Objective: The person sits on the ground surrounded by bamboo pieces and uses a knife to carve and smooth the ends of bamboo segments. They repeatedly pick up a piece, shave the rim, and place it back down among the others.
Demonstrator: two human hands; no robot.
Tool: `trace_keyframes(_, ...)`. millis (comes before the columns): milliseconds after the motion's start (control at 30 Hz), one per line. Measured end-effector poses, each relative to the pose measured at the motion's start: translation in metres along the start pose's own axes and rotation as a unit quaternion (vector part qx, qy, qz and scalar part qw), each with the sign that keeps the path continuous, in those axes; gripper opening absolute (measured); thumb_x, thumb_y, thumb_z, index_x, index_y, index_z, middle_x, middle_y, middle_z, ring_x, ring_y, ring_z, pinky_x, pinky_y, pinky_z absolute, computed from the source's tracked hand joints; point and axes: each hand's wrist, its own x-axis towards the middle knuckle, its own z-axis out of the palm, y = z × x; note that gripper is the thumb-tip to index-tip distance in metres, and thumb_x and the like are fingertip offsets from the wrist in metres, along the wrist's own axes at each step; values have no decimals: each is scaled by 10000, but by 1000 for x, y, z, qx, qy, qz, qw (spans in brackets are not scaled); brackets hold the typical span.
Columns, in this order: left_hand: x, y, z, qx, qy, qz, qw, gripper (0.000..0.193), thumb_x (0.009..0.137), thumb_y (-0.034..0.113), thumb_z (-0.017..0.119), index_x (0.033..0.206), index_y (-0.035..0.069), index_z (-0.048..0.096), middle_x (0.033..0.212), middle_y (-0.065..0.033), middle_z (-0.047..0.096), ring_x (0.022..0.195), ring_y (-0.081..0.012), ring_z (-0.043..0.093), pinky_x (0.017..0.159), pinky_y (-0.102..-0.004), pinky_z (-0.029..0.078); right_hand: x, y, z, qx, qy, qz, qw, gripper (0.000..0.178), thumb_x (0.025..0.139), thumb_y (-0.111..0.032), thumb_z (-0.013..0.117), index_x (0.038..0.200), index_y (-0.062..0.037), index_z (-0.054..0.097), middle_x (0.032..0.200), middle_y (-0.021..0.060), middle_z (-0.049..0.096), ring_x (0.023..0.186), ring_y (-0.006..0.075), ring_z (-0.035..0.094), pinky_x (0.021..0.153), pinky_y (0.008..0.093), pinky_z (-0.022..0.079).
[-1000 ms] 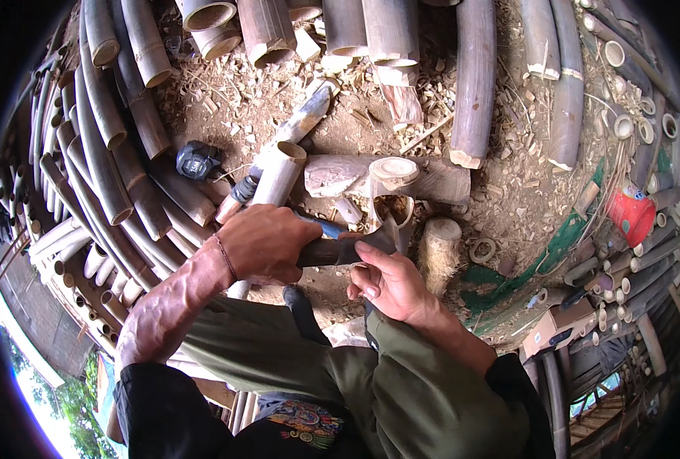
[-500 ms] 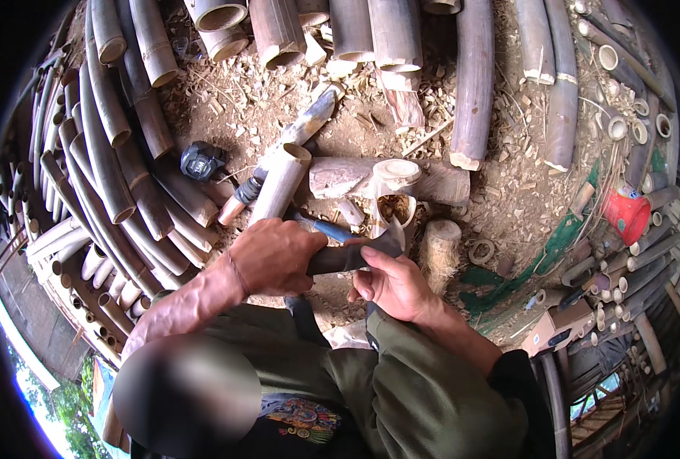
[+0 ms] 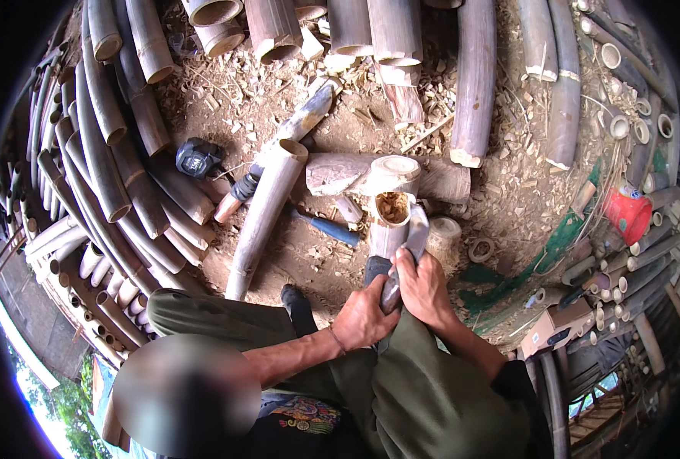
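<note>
Earthen floor (image 3: pixel 353 147) is carrying bamboo poles (image 3: pixel 99 130) along its left edge. Head view: left hand (image 3: pixel 364 317) — fingers are clamping a bladed tool (image 3: pixel 417 232), lower end; right hand (image 3: pixel 429 289) — fingers are clamping its middle. Blade is slanting just beside a bamboo tube (image 3: pixel 387 240).

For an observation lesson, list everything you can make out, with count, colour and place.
Bamboo poles: many, grey, left, top, right
Bamboo tube: one, grey, left of centre
Notched bamboo piece: one, pale, centre
Lying log: one, grey, upper centre
Stump: one, tan, right of centre
Tape measure: one, black, left
Blue-handled tool: one, blue, centre
Wooden-handled tool: one, brown, left
Container: one, red, right
Netting: some, green, right
Cardboard box: one, brown, lower right
Wood chips: countless, tan, ground
Bladed tool: one, grey, in both hands
Trousers: one pair, olive, bottom
Left hand: one, bare, centre
Right hand: one, bare, beside left
</note>
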Motion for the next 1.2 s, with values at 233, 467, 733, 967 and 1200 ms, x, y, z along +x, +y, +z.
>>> trace_keyframes(233,3,63,-132,498,-38,150,853,322,674,190,728,940,74,588,770,-111,635,688,-317,671,643,-444,550,7,-33,-3,701,-243,140,656,357,1029,-248,461,1321,-44,487,889,84,639,635,172,564,746,432,525)
trace_keyframes(467,70,97,-188,469,-272,74,837,226,633,214,718,803,77,658,696,-163,648,703,-368,660,648,-470,511,22,-55,-5,751,-234,199,585,385,997,-218,516,1339,-42,511,749,15,593,550,102,474,721,384,531)
trace_keyframes(733,7,-12,-71,128,-85,58,986,356,737,192,749,1008,9,611,762,-231,669,700,-387,671,667,-454,547,3,-36,-20,358,-158,155,907,306,957,-260,609,1115,1,622,743,46,596,630,127,584,642,336,527)
trace_keyframes(967,33,42,15,-69,-171,226,956,871,778,259,762,1419,-64,269,1365,-294,379,1310,-420,390,1082,-447,358,-26,-36,-103,-56,31,-174,983,507,889,-237,631,1276,58,490,997,184,546,916,332,557,795,419,460)
trace_keyframes(1200,58,71,40,-654,-89,-66,749,516,1011,461,466,1334,60,497,1257,-95,567,1154,-194,525,972,-350,415,29,-67,-164,-390,-199,-225,870,395,808,-229,685,1162,-81,589,976,102,613,833,286,651,675,438,532)
